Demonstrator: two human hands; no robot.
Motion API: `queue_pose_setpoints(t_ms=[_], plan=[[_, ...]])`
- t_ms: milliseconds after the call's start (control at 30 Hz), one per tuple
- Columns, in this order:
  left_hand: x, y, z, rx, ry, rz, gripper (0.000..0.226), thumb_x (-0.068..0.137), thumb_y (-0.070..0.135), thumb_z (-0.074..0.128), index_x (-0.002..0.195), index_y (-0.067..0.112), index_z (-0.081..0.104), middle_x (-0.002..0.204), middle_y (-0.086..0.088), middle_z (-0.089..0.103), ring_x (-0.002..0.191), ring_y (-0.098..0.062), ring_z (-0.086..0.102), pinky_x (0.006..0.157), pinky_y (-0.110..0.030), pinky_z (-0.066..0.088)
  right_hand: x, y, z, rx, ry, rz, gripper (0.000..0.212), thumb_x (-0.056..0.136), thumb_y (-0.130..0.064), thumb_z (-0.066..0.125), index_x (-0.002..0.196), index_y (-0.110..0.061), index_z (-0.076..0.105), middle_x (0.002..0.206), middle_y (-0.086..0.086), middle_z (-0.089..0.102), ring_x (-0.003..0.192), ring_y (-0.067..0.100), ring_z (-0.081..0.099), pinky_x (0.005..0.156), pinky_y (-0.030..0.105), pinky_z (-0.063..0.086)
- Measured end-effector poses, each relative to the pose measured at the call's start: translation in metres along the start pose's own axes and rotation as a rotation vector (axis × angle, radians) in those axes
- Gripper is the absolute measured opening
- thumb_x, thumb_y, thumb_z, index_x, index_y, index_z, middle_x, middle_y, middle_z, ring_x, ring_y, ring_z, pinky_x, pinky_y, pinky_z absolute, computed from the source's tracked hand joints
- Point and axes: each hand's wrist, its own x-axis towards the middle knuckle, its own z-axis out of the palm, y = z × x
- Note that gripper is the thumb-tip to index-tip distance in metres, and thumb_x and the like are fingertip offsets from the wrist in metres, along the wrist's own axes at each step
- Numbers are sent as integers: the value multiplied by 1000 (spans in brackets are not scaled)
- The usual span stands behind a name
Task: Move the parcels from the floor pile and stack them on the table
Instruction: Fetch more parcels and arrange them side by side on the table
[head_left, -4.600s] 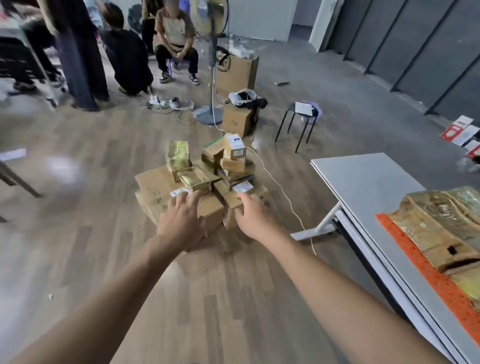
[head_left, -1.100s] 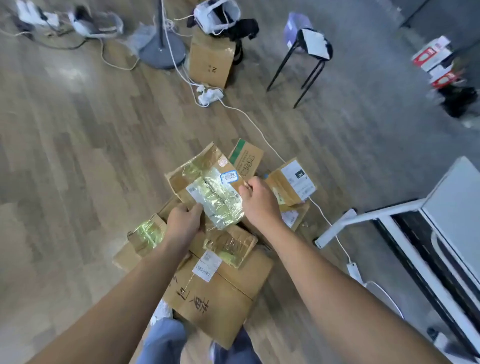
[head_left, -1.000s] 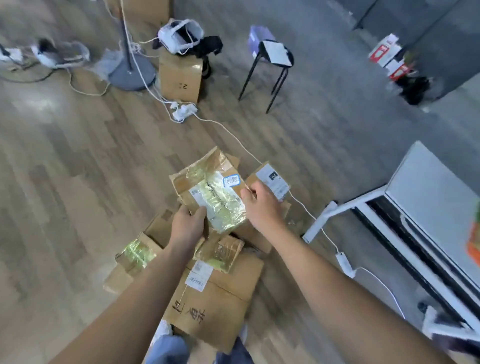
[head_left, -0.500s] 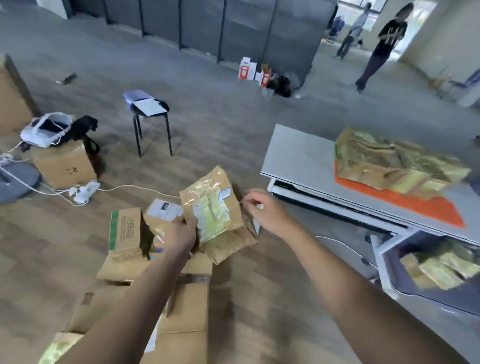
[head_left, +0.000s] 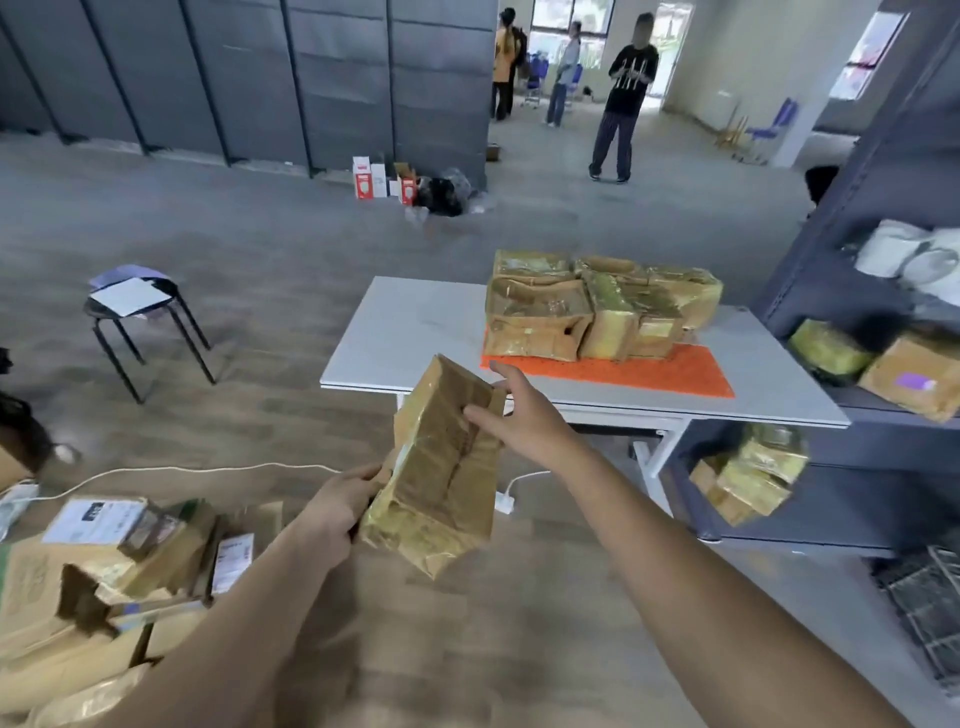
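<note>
Left hand (head_left: 337, 512) grips parcel (head_left: 441, 483), right hand (head_left: 524, 421) splayed against it; stack (head_left: 597, 312) occupies table (head_left: 415, 332).

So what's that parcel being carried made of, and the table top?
The parcel looks like brown cardboard wrapped in glossy clear tape: creased, with shiny yellowish glare. The table top seems smooth matt white board, perhaps laminate.

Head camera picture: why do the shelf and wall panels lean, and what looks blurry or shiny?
Head view: the wide-angle lens bends the shelf unit and wall panels near the edges; the floor pile at the lower left looks blurred; the tape-wrapped parcel in the left hand shows soft glare.
</note>
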Motion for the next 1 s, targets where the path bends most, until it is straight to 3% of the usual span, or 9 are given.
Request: queue_pose_setpoints(t_ms=[133, 233, 400, 500, 567, 633, 733, 867, 1000], plan=[[24, 20, 55, 29, -58, -28, 13, 93, 6, 59, 97, 1, 70, 73, -12, 73, 62, -24, 68, 59, -33, 57, 16, 25, -47, -7, 81, 38, 45, 89, -37, 67, 128, -17, 56, 113, -3, 59, 96, 14, 61, 72, 23, 48], [53, 35, 87, 28, -87, -19, 11, 89, 4, 62, 96, 0, 69, 74, -14, 72, 60, -23, 68, 53, -28, 55, 33, 48, -75, -12, 128, 89, 23, 93, -32, 62, 109, -15, 58, 86, -5, 58, 68, 8, 57, 52, 19, 42], [116, 64, 155, 15, -211, -26, 17, 91, 16, 59, 78, 8, 67, 64, -8, 66, 51, -18, 62, 50, -21, 48, 75, 90, -131, -103, 266, 211, 28, 96, -34, 56, 111, -11, 60, 93, -2, 57, 88, 21, 57, 68, 28, 38], [166, 83, 192, -20, -271, -90, 34, 77, 49, 70, 83, 16, 76, 87, -11, 71, 85, -30, 68, 88, -41, 52, 103, 113, -167, -130, 358, 315, 28, 95, -33, 55, 105, -8, 62, 92, 8, 62, 88, 29, 62, 75, 39, 51], [192, 97, 219, -15, -310, -143, 42, 80, 56, 67, 84, 16, 77, 91, -12, 71, 94, -31, 67, 97, -47, 49, 121, 128, -193, -106, 430, 388, 24, 95, -32, 54, 104, -11, 61, 90, 9, 64, 84, 33, 66, 76, 45, 56], [208, 115, 249, -31, -348, -153, 37, 91, 52, 55, 97, 20, 71, 98, -9, 68, 92, -24, 64, 92, -42, 51, 137, 141, -217, -100, 476, 461, 19, 97, -28, 50, 105, -13, 59, 89, 8, 63, 78, 31, 68, 61, 31, 57], [234, 138, 291, 15, -370, -124, 37, 95, 57, 42, 105, 26, 60, 119, 0, 59, 112, -17, 53, 90, -38, 47, 152, 162, -247, -85, 540, 540, 15, 101, -23, 44, 104, -13, 54, 90, 8, 61, 72, 29, 68, 43, 19, 47], [260, 151, 335, 158, -398, -119, 59, 85, 71, 44, 116, 23, 59, 130, -1, 54, 121, -23, 50, 97, -49, 48, 168, 189, -282, -69, 625, 606, 12, 100, -27, 45, 97, -17, 52, 90, 6, 60, 75, 30, 68, 53, 29, 56], [276, 163, 383, 354, -631, -54, 79, 63, 78, 62, 123, 27, 60, 128, 2, 58, 114, -21, 58, 70, -36, 60, 186, 222, -325, -145, 656, 634, 24, 100, -33, 41, 107, -15, 55, 104, 8, 60, 82, 29, 63, 70, 36, 54]])
